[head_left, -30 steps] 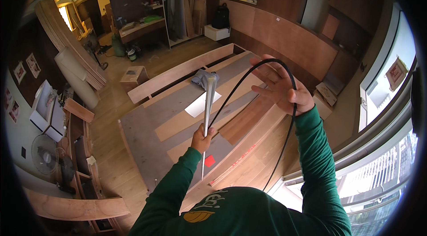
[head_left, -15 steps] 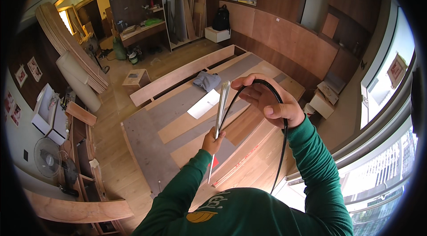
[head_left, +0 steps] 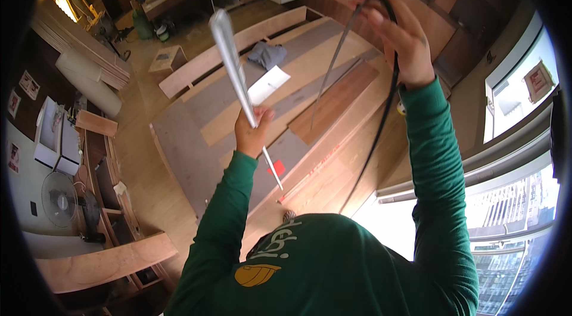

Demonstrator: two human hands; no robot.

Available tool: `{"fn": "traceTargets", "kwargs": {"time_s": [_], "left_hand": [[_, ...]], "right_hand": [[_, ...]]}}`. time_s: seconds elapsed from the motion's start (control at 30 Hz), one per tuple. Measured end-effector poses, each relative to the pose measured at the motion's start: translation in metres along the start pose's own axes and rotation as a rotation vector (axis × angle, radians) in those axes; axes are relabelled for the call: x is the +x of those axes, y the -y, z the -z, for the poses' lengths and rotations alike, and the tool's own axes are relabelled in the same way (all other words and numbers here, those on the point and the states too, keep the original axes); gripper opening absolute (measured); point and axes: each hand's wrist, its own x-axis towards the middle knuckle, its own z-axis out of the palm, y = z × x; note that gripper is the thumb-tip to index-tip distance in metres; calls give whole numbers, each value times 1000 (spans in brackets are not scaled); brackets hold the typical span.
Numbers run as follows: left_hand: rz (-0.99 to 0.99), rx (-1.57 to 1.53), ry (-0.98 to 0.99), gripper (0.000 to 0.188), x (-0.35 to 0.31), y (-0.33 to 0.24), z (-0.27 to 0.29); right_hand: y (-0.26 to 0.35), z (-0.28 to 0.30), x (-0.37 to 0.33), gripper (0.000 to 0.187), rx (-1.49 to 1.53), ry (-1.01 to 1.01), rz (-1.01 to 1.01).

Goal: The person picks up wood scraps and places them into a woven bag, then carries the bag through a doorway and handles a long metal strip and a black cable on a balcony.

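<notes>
My left hand [head_left: 253,129] is closed around a long, slim silver metal strip [head_left: 229,56], held tilted with its upper end away from me. Raised higher on the right, my right hand [head_left: 408,47] pinches a black flexible cord or strip [head_left: 387,101] that bends over at the fingers. One thin length of it hangs down toward the platform; the other runs down beside my body. Its far ends are too blurred to follow. Below both hands lies a low wooden platform [head_left: 179,131] carrying a grey cloth [head_left: 266,55], a white sheet [head_left: 269,82] and a loose brown board [head_left: 322,116].
A small red piece [head_left: 276,167] lies near the platform's close edge. A wooden box [head_left: 168,59] stands on the floor beyond it. At left are a fan [head_left: 59,200], a white drawer box [head_left: 58,143] and leaning boards [head_left: 80,42]. A window [head_left: 517,98] lines the right.
My right hand has risen with the black cord, and the length near the metal strip has swung away to the right. My left hand has moved left and up with the strip.
</notes>
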Motion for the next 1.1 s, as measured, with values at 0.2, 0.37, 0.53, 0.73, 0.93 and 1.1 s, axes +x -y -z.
{"fn": "traceTargets", "kwargs": {"time_s": [0.2,0.37,0.53,0.73,0.93,1.1], "left_hand": [[-158,-22,283,84,14,-86,-73],[-180,200,331,109,28,-95,-93],[-336,223,346,109,38,-102,-103],[-389,270,605,122,58,-115,-104],[-381,230,600,97,59,-136,-116],[-245,17,461,33,41,-124,-140]], "right_hand": [[-23,-56,25,53,-133,-121,202],[-24,-70,20,48,-374,-199,377],[-15,-65,9,47,-389,-317,268],[-13,-67,-6,48,-383,-352,279],[2,-68,-15,44,-126,-367,81],[-8,-63,-15,38,-275,-274,105]]}}
